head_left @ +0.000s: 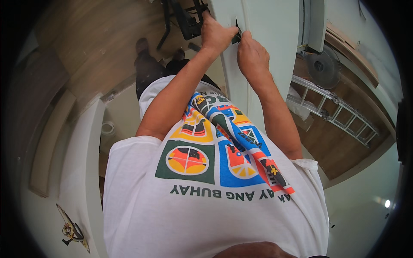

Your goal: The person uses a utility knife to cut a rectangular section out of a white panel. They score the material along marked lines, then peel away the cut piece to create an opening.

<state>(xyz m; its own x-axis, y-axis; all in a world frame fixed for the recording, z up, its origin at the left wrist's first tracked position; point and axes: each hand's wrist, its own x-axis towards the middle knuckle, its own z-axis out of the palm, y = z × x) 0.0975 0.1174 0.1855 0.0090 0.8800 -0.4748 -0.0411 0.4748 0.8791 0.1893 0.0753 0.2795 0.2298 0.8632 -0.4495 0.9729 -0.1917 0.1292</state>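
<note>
A narrow dark opening (236,37) is cut in the upright white panel (275,47), with what look like dark wires inside. My left hand (216,35) is at the panel's left edge. Its thumb points right and reaches the opening, while the other fingers bend away, partly hidden, close to a black metal frame (185,21). On the opening's right side, my right hand (253,55) is closed, fingertips pinched together at the slot. What either hand holds is too small or hidden to make out.
A silver ladder (333,109) lies on the right, below a round grey fan-like disc (322,66). Long wooden boards (352,53) lean at the far right. At lower left, a bundle of cables (71,230) hangs by a white wall (79,172). Brown wooden flooring (94,38) spreads at upper left.
</note>
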